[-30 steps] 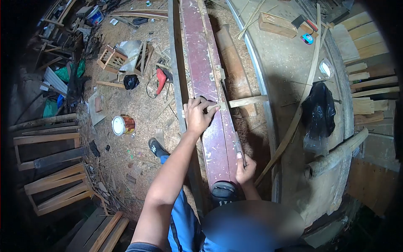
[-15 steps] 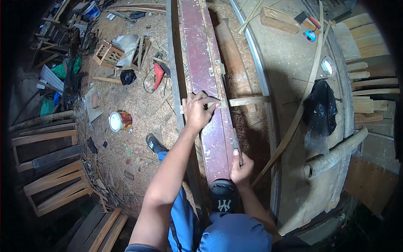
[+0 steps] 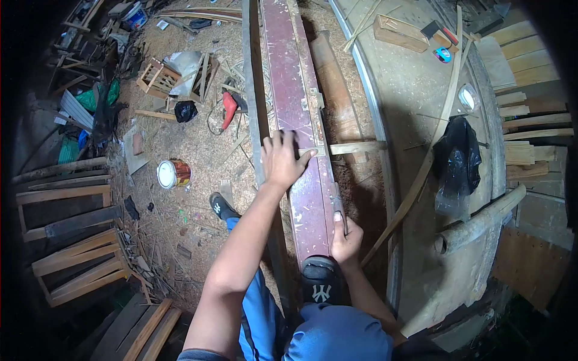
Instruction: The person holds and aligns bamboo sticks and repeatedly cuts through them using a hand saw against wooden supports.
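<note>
A long plank with worn purple-red paint runs away from me, with my shod foot on its near end. My left hand lies over the plank with its fingers spread. Its thumb touches a short pale wood piece set across the plank. Beside the plank's right edge, my right hand is closed around a slim dark tool, thumb on top. Most of that tool is hidden, so its kind is unclear.
A narrow stick bridges the gap to the bench at right. On that bench are a black plastic bag, a wooden box and a tape measure. A paint can stands on the shaving-covered floor.
My left hand's fingers have lifted and spread, while its thumb stays by the pale wood piece. My right hand keeps nearly the same place and grip.
</note>
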A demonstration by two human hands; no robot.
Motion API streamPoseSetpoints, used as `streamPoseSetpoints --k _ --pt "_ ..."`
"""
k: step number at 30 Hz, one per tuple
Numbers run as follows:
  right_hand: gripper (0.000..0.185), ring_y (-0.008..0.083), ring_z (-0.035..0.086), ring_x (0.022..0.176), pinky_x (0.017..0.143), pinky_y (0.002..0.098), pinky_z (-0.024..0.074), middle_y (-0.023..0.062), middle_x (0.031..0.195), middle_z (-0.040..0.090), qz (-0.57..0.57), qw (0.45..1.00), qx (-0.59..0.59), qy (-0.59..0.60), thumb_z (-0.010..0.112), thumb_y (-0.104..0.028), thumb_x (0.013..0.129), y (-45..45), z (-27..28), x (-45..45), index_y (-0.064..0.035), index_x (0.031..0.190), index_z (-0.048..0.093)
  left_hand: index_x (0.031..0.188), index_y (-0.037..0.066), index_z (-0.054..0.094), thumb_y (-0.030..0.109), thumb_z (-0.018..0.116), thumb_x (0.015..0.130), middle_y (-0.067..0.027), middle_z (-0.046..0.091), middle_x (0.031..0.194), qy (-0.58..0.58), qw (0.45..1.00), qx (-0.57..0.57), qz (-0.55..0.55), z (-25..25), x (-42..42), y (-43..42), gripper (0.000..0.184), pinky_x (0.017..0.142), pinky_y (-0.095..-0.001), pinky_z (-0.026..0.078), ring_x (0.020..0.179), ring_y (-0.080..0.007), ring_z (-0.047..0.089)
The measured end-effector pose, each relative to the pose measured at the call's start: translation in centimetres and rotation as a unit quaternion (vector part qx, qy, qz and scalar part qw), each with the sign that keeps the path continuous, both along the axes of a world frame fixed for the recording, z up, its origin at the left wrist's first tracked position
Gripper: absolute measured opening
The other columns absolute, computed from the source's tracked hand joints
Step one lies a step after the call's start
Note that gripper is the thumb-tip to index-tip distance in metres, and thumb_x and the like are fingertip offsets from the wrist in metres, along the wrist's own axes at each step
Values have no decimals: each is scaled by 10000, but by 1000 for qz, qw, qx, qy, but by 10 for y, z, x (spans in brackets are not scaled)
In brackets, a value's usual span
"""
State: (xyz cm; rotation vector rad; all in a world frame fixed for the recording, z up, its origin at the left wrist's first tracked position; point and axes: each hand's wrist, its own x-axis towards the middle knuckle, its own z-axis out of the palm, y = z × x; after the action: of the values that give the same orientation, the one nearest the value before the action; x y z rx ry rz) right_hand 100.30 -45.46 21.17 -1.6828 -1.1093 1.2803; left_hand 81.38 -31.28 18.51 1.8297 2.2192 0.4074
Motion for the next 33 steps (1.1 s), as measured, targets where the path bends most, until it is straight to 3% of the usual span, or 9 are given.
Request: streamPoseSetpoints --k 4,6,11,13,14,16,21,32,33 --pt "431 57 353 621 531 297 311 -59 633 395 -6 1000 6 -14 554 -232 1059 -1 -1 -8 -15 692 492 1224 -34 528 607 781 770 -232 656 1073 8 996 -88 25 11 -9 1 825 956 -522 460 1039 -399 641" --pt "429 60 356 616 531 297 312 -56 628 399 2 1000 1 -6 556 -235 1058 1 6 -11 -14 695 496 1146 -29 581 626 753 793 -269 700 1003 0 996 -87 36 17 -16 1 763 948 -504 474 962 -402 695" --pt "419 69 363 602 532 299 314 -49 619 408 44 999 2 -21 559 -232 1056 -6 2 -15 -8 705 512 912 18 727 647 718 808 -175 732 751 -36 995 -93 7 10 -37 -6 637 966 -462 460 824 -360 718" --pt "373 145 515 550 542 370 415 122 587 545 28 999 1 -38 602 -258 1017 -9 -3 -15 26 775 597 868 27 732 647 719 808 -170 732 749 -42 996 -73 39 15 -33 -8 623 983 -445 440 820 -352 718" --pt "373 145 515 550 542 370 415 122 587 545 34 999 0 -41 602 -258 1017 -12 -2 -14 26 775 597 824 36 737 647 721 808 -164 732 747 -45 995 -56 64 19 -31 -10 611 1000 -428 421 816 -344 718" --pt "393 67 366 571 507 318 306 -24 579 398 48 993 83 -74 593 -227 1031 -12 8 -16 1 717 532 831 35 738 639 732 804 -171 720 727 -61 994 -53 75 25 -36 -13 605 950 -434 453 792 -345 715" --pt "407 64 364 559 491 333 301 -7 560 382 115 987 51 -98 610 -214 1013 18 -5 -20 2 681 516 904 74 771 638 713 820 -218 718 761 -131 976 -120 129 11 -76 -23 573 777 -476 555 760 -386 715" --pt "462 47 353 606 520 305 271 -61 599 370 132 990 29 -38 615 -265 1018 33 -4 -30 -25 648 480 903 55 785 664 658 869 -221 708 753 -167 969 -135 121 -24 -100 -22 623 799 -454 551 807 -389 723" --pt "390 61 409 602 528 320 332 -11 583 430 134 990 16 -40 629 -262 995 33 -4 -29 2 716 564 906 55 786 670 655 866 -219 711 755 -179 965 -148 120 -19 -100 -20 630 801 -454 550 811 -384 724"
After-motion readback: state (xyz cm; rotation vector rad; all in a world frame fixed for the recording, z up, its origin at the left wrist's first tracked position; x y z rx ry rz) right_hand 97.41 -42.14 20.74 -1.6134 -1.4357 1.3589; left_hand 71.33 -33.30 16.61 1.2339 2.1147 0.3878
